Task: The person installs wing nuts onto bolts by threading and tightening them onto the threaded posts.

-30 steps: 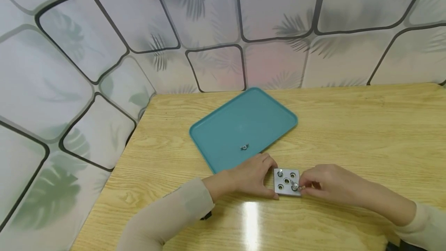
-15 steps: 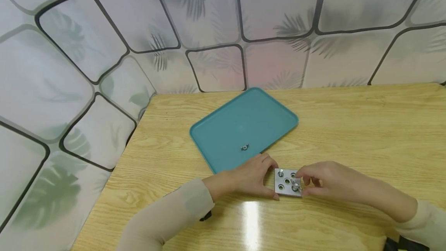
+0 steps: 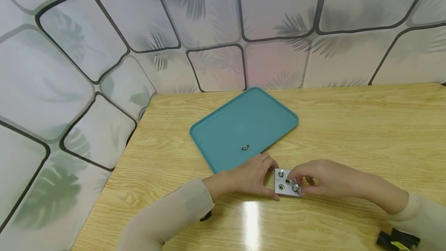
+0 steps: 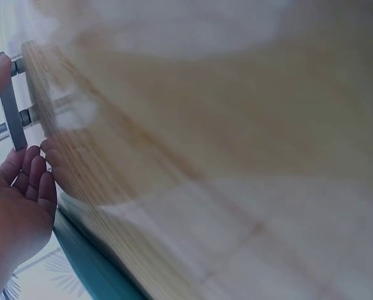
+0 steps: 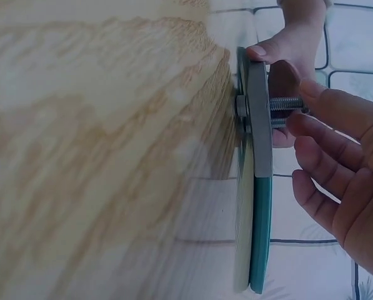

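A square metal plate (image 3: 288, 193) with several ringed holes lies just off the tray's near corner. Two threaded bolts stand up from it, the bare bolt (image 3: 280, 173) at the far left and another near the right corner with a wing nut (image 3: 296, 187) at its top. My left hand (image 3: 252, 175) grips the plate's left side between thumb and fingers. In the right wrist view the bolt heads (image 5: 240, 105) show beneath the plate. My right hand (image 3: 327, 177) has thumb and index finger around the wing nut, the other fingers loosely bent.
A teal tray (image 3: 240, 119) lies askew behind the hands, with a second wing nut (image 3: 245, 147) on it. Everything stands on a wood-grain table (image 3: 366, 127) against a patterned wall covering (image 3: 216, 11).
My right thumb and index finger have shifted around the wing nut, the index finger moving leftward over the plate. The left hand and plate stay nearly in place.
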Tool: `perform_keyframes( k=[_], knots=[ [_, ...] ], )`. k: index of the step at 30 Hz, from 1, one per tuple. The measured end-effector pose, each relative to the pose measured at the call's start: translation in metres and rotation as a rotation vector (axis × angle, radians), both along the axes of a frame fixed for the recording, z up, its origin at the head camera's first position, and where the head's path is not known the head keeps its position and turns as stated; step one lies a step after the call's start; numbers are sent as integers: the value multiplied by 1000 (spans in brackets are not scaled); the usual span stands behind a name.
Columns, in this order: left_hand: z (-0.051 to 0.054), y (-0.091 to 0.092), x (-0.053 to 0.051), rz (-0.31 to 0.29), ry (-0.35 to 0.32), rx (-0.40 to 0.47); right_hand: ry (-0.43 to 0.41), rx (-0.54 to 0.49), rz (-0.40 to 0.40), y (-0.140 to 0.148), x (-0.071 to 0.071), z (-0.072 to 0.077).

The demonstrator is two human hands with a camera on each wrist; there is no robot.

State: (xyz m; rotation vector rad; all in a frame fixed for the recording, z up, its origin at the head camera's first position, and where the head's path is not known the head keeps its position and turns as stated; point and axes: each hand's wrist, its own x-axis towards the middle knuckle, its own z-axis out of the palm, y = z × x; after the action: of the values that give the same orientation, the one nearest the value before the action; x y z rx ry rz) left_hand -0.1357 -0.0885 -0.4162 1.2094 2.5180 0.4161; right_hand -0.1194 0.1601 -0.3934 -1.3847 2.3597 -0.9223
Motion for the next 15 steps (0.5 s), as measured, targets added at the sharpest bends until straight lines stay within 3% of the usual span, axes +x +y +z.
perform_keyframes(
  k=[15],
  knots=[
    [0, 0, 0, 9, -15, -16, 53, -77, -17, 3, 2, -6]
  ],
)
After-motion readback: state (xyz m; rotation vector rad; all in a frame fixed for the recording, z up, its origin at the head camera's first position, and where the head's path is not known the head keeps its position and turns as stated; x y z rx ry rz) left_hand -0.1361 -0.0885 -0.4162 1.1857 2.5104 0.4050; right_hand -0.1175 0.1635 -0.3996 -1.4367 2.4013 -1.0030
